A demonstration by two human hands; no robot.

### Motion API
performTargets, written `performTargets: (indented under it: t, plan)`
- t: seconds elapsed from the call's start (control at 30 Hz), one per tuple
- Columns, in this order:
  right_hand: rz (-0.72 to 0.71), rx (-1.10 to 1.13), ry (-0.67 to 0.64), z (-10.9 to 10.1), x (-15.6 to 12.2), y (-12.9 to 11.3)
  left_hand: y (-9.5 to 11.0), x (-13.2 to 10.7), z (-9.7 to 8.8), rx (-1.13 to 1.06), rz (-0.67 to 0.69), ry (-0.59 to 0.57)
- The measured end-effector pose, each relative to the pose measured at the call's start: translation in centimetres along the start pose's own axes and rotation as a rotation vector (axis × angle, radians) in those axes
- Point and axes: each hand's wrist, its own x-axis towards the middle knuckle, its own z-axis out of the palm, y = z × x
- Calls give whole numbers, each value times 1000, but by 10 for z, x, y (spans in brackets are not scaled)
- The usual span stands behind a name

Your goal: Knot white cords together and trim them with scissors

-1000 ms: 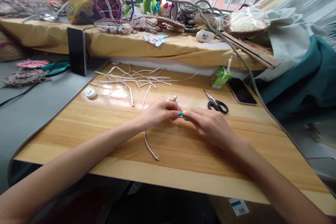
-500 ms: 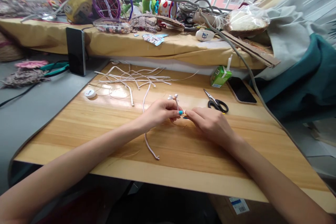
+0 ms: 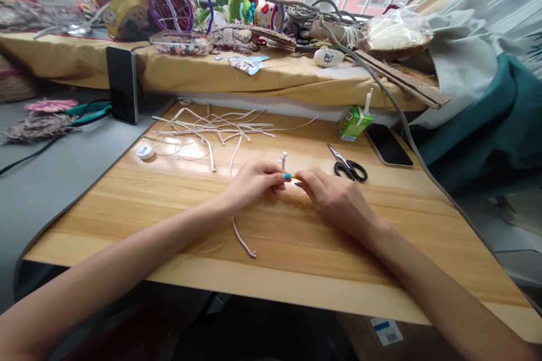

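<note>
Between the fingertips of my left hand (image 3: 259, 177) is pinched a short white cord piece (image 3: 283, 159), its knotted top standing up above the thumb. My right hand (image 3: 341, 196) closes around a slim yellow tool (image 3: 297, 177). Its front end meets the left fingertips; the fingers hide the rest, so I cannot tell its kind. A longer white cord (image 3: 242, 237) passes under my left wrist and lies on the wooden board. Black-handled scissors (image 3: 350, 169) rest just beyond my right hand.
Several loose white cords (image 3: 220, 124) lie tangled at the back of the wooden board (image 3: 139, 225). A small white round box (image 3: 145, 152) sits at left. A green drink carton (image 3: 354, 123) and a phone (image 3: 388, 145) are at back right. Another phone (image 3: 122, 86) stands upright.
My hands have shifted slightly left. The knotted cord end stands narrower and turned, and the yellow tool shows more plainly between my hands. The things on the board have stayed put.
</note>
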Motion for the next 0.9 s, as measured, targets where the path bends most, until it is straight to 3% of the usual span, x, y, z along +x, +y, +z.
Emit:
performTargets:
  t: [0.13,0.37,0.53,0.7,0.9]
  plan:
    - [-115,-63,53,-3,1,3,2,0,0,-16,-25,-34]
    - [-46,-89,68,-4,2,1,0,2,2,102,56,-52]
    - [-76,-45,37,-5,2,2,2,-2,2,87,53,-39]
    - [-46,4,32,-3,2,4,1,4,-5,223,66,-143]
    - [-18,197,-60,3,0,5,-2,13,-17,242,167,34]
